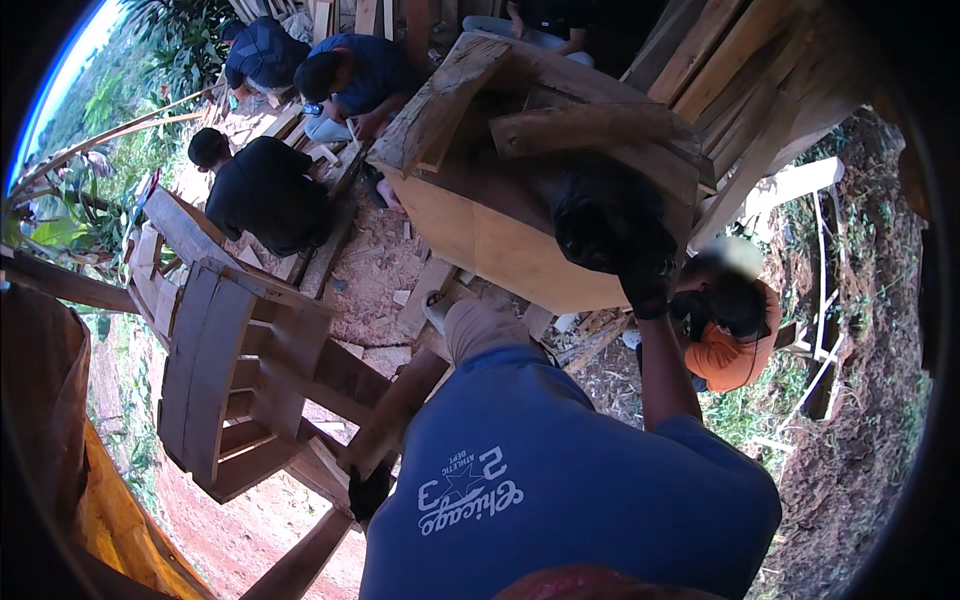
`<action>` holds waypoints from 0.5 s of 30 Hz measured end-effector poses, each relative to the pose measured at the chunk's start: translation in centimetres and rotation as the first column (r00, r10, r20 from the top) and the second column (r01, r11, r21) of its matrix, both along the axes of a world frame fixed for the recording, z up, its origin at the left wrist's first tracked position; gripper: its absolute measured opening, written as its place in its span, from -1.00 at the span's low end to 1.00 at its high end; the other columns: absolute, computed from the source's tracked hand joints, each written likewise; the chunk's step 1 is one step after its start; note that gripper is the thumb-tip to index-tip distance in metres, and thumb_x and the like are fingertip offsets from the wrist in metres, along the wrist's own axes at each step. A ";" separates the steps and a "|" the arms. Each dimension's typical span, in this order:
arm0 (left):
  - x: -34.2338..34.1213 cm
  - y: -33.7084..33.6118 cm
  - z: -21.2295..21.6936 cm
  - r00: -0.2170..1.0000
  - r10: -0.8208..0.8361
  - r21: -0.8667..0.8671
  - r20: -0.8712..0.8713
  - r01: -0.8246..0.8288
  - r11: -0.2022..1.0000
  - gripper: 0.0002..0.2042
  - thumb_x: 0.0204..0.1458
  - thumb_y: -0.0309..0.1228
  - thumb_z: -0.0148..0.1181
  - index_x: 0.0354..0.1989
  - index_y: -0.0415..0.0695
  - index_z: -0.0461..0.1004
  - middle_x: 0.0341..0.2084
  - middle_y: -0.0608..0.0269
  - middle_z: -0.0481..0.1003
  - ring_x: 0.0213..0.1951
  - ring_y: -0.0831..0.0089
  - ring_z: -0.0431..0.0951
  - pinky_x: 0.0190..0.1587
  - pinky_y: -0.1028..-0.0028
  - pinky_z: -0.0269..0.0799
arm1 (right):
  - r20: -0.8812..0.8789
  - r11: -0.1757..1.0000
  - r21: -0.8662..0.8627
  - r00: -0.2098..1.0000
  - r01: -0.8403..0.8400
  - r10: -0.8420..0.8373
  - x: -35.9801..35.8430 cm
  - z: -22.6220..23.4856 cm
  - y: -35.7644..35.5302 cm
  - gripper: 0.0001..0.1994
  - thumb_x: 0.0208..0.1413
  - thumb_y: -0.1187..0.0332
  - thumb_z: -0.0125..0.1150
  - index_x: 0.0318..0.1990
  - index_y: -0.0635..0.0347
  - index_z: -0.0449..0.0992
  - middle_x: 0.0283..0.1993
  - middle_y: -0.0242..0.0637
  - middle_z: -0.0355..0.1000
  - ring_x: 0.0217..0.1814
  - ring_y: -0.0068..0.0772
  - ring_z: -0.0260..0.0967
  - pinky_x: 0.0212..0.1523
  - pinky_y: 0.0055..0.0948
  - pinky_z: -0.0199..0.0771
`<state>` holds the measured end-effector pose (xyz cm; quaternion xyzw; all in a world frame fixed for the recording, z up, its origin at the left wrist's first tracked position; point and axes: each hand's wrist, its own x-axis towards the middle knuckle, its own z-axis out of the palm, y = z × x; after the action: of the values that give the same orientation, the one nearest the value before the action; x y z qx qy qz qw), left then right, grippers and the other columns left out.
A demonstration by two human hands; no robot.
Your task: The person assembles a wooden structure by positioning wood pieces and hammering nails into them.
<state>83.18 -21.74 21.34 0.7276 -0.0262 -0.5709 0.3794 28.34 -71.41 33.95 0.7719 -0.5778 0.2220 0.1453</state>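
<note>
In my right hand (646, 280), which wears a dark glove, is a shiny black bundle (600, 222) that looks like a plastic bag. The bundle sits over the near edge of a large pale wooden box (500, 245); the exact finger positions blend into the black. Low on my left side, my left hand (370, 492), also in a dark glove, is closed around a member of a slatted wooden chair-like frame (205, 370). That frame is tipped on its side. My blue shirt hides the left forearm.
Loose boards (590, 128) lie across the box top, and planks (740, 70) lean behind it. Three people (265, 195) sit working at the far left. Another person in orange (740, 335) crouches at right. Wood scraps (375, 270) litter the ground.
</note>
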 end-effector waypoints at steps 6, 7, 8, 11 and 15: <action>0.9 -1.5 -0.5 0.997 0.069 0.023 -0.029 -0.068 0.997 -0.36 0.43 -0.03 0.03 0.50 -0.25 0.21 0.36 -0.03 0.41 0.37 0.24 0.37 0.42 0.29 0.27 | 0.077 0.999 0.025 0.997 0.026 -0.028 -0.6 0.8 0.2 -0.69 0.38 0.32 0.25 0.20 0.15 0.61 0.28 -0.09 0.55 0.33 -0.18 0.48 0.34 -0.14 0.46; 1.2 -2.3 -0.7 0.997 0.064 0.035 -0.038 -0.062 0.997 -0.36 0.43 -0.03 0.03 0.49 -0.25 0.21 0.36 -0.03 0.41 0.37 0.24 0.37 0.41 0.29 0.27 | 0.126 0.998 0.056 0.991 0.035 -0.042 -1.1 1.2 0.5 -0.70 0.37 0.33 0.27 0.19 0.15 0.62 0.26 -0.09 0.55 0.31 -0.16 0.49 0.32 -0.13 0.47; 1.4 -2.9 -0.8 0.997 0.066 0.034 -0.043 -0.064 0.997 -0.37 0.43 -0.04 0.03 0.49 -0.25 0.21 0.35 -0.03 0.41 0.36 0.24 0.37 0.41 0.29 0.27 | 0.237 0.993 0.116 0.970 0.025 -0.052 -1.2 1.6 0.7 -0.71 0.35 0.34 0.28 0.17 0.15 0.62 0.24 -0.09 0.56 0.28 -0.14 0.50 0.29 -0.13 0.48; 1.8 -4.5 -1.1 0.996 0.062 0.037 -0.057 -0.060 0.998 -0.37 0.43 -0.04 0.04 0.49 -0.25 0.22 0.35 -0.03 0.41 0.36 0.24 0.37 0.41 0.29 0.28 | 0.607 0.961 0.274 0.782 -0.041 -0.140 -1.4 3.7 1.1 -0.72 0.31 0.36 0.32 0.13 0.15 0.63 0.18 -0.09 0.58 0.21 -0.08 0.54 0.23 -0.13 0.52; 2.3 -6.4 -1.4 0.996 0.055 0.037 -0.075 -0.052 0.998 -0.37 0.42 -0.04 0.05 0.48 -0.25 0.22 0.34 -0.03 0.41 0.35 0.24 0.38 0.40 0.29 0.28 | 0.724 0.995 0.087 0.684 0.046 -0.095 -2.2 8.5 -1.2 -0.74 0.26 0.38 0.37 0.07 0.15 0.65 0.10 -0.09 0.61 0.12 0.00 0.59 0.14 -0.12 0.58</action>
<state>85.45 -28.17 19.93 0.7125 0.0178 -0.5879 0.3826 26.10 -72.64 42.48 0.6022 -0.6239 0.4856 -0.1107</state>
